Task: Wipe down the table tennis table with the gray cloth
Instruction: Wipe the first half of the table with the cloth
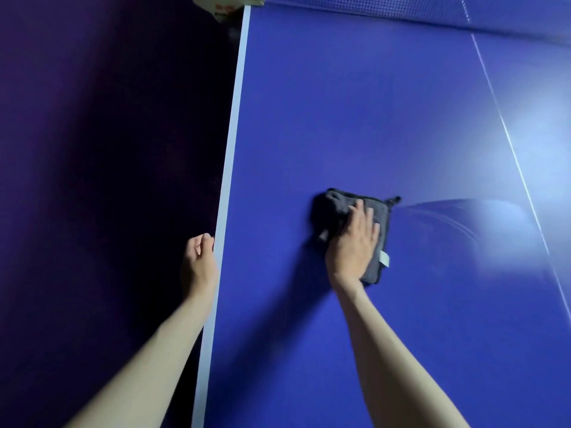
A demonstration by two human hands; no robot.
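Note:
The blue table tennis table (355,103) fills the right two thirds of the head view. A folded gray cloth (335,208) with a small white tag lies flat on it near the middle. My right hand (353,245) presses palm-down on the cloth with the fingers spread. A pale damp streak (457,217) runs from the cloth to the right. My left hand (199,261) rests at the table's white left edge line (230,162), fingers curled against the side and holding nothing.
Dark purple floor (108,149) lies left of the table. The net (401,7) crosses the top, with its post clamp (228,4) at the table's far left corner. A thin white centre line (506,131) runs down the right part of the table.

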